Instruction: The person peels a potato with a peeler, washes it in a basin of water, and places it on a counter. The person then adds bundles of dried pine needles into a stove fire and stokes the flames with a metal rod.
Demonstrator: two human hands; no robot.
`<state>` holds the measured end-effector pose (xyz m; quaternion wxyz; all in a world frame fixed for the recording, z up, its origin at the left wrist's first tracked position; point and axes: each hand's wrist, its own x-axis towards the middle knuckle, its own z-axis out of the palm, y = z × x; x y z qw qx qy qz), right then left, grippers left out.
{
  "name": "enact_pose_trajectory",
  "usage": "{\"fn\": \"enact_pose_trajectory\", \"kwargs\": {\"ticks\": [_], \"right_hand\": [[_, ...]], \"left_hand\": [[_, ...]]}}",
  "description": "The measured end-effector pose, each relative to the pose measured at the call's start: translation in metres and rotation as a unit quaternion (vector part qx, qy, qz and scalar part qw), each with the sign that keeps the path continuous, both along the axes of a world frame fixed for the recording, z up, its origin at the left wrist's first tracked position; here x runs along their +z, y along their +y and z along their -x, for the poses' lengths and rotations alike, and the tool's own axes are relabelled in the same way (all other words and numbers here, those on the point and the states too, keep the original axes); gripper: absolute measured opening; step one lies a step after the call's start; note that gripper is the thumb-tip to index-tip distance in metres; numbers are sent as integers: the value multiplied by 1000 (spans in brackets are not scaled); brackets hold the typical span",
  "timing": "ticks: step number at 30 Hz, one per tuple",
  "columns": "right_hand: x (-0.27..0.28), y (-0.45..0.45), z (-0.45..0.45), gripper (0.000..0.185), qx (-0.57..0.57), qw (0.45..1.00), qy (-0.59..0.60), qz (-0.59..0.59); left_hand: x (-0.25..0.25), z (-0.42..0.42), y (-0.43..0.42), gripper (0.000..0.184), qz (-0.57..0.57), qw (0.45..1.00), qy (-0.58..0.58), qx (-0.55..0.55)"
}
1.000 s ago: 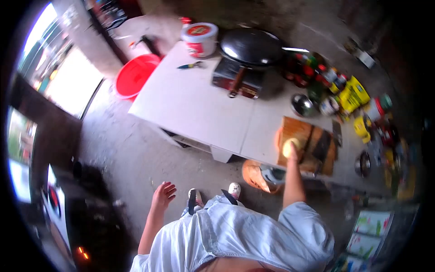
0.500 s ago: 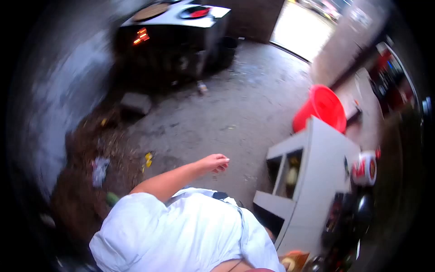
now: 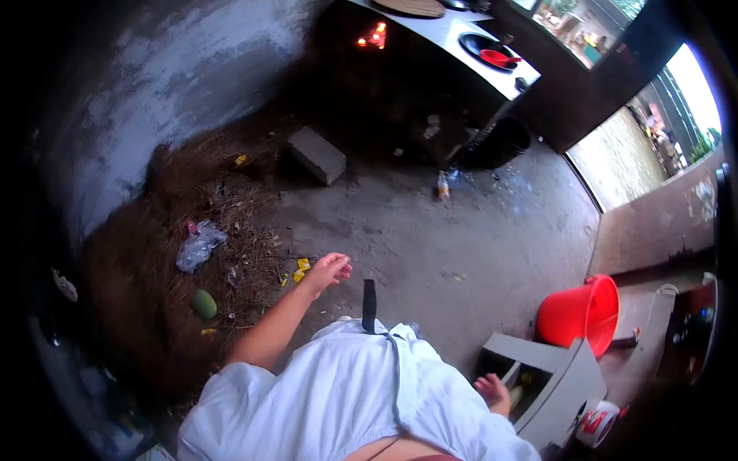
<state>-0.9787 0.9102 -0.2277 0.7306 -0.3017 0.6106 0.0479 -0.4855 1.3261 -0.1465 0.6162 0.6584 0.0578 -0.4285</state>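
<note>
My left hand (image 3: 330, 274) hangs over the floor in front of my body, fingers loosely curled and nothing in it. Lower right, my right hand (image 3: 493, 390) is beside the open compartments of the white table (image 3: 563, 396), with its fingers apart and no object visible in it. A red bucket (image 3: 563, 311) stands on the floor beyond the table. On the table, a white and red tub (image 3: 596, 425) is partly visible.
A concrete block (image 3: 317, 156), a plastic bag (image 3: 200, 246) and a green oval fruit (image 3: 204, 304) lie on the left. Fire (image 3: 373, 36) burns beneath the white counter (image 3: 507, 86), which holds a red ladle (image 3: 498, 58). A black bin (image 3: 498, 144) stands beside it.
The view has swung from the table toward the floor and fire. My right hand, earlier on a pale yellow item at the cutting board, is now away from it and empty-looking.
</note>
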Motion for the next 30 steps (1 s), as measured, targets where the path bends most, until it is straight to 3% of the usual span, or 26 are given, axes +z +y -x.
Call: {"fn": "enact_pose_trajectory", "kwargs": {"ticks": [3, 6, 8, 10, 11, 12, 13, 14, 15, 16, 17, 19, 20, 22, 23, 25, 26, 28, 30], "right_hand": [[-8, -81, -107, 30, 53, 982, 149, 101], [-19, -144, -216, 37, 46, 943, 185, 272], [-47, -177, -293, 32, 58, 954, 141, 258], [-72, -192, -396, 28, 132, 952, 142, 235], [-96, -196, -443, 25, 199, 947, 147, 206], [-109, -188, -503, 22, 341, 899, 170, 216], [-143, -178, -560, 24, 564, 743, 144, 331], [-142, -149, -624, 25, 640, 653, 119, 388], [-128, -113, -691, 27, 696, 549, 98, 453], [-64, -46, -765, 28, 655, 642, 75, 391], [-130, -34, -807, 28, 676, 494, -100, 537], [-118, 59, -911, 20, 664, 619, -202, 368], [-68, 103, -950, 22, 701, 601, -252, 289], [-13, 169, -1010, 26, 706, 496, -390, 322], [-14, 182, -1030, 26, 706, 497, -387, 323], [-16, 207, -1074, 26, 708, 538, -372, 267], [-25, 209, -1088, 26, 699, 549, -368, 274], [-55, 181, -1109, 26, 688, 644, -231, 242], [-86, 137, -1121, 26, 710, 596, -100, 363]], "left_hand": [[-19, -44, 19, 30, -12, 998, -30, 56], [-51, -86, 40, 31, -25, 991, -18, 133], [-73, -117, 62, 32, 63, 947, 148, 279], [-114, -128, 94, 36, -72, 937, 113, 324], [-171, -122, 138, 40, -158, 944, 86, 278], [-221, -117, 177, 44, -244, 940, 64, 229], [-178, -122, 169, 48, -281, 908, 126, 283], [-136, -126, 160, 52, -313, 867, 183, 343], [-141, -124, 175, 52, -274, 858, 197, 388], [-151, -117, 194, 53, -232, 846, 210, 432], [-152, -121, 195, 53, -230, 843, 214, 436], [-155, -136, 203, 38, -244, 771, 208, 550], [-163, -143, 207, 38, -243, 768, 211, 553], [-181, -172, 220, 32, -77, 742, 238, 622], [-186, -194, 219, 32, -77, 742, 240, 621], [-193, -268, 223, 28, 52, 731, 243, 635], [-194, -312, 235, 28, 49, 743, 242, 622], [-207, -395, 236, 31, -74, 791, 234, 560], [-189, -488, 232, 47, -108, 849, 148, 495]]}}
